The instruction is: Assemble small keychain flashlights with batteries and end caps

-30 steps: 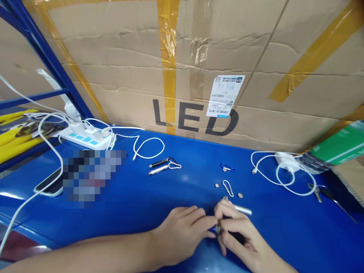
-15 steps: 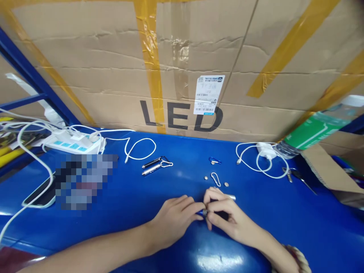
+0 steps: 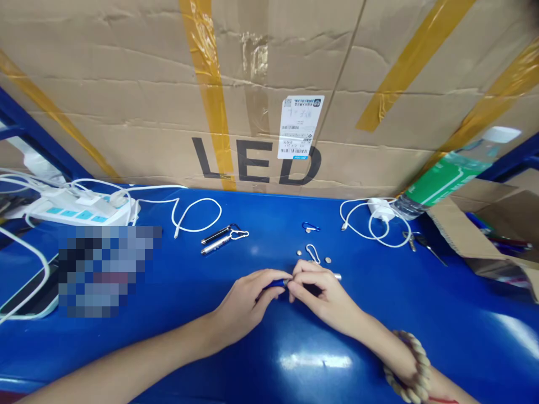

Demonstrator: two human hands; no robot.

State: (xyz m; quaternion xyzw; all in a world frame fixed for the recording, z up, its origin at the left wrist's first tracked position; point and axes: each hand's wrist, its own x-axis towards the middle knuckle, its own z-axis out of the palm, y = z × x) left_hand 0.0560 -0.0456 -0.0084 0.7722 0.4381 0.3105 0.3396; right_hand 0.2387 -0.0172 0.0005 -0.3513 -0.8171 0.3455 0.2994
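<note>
My left hand (image 3: 246, 300) is closed around a small blue keychain flashlight (image 3: 275, 284), its end pointing right. My right hand (image 3: 318, 289) is pinched at that end, and the fingertips hide whatever they grip there. Just past the right hand pokes the tip of a silver tube (image 3: 337, 276), mostly covered. Beyond the fingers lie a silver carabiner clip (image 3: 313, 253), a blue carabiner clip (image 3: 311, 227) and small round button cells (image 3: 328, 260). Farther left rest a black keychain flashlight (image 3: 215, 234) and a silver one (image 3: 215, 245), each with a clip.
A large cardboard box (image 3: 160, 112) stands along the back of the blue table (image 3: 177, 292). At left are a power strip (image 3: 80, 209), white cables and a phone (image 3: 31, 294). On the right are a charger (image 3: 381, 209), a bottle (image 3: 448, 179), keys (image 3: 410, 241) and an open carton (image 3: 467, 230).
The camera view has shifted, so the scene sits a little left and higher. More of the blue flashlight shows between my left fingers. Both hands stay together at its end.
</note>
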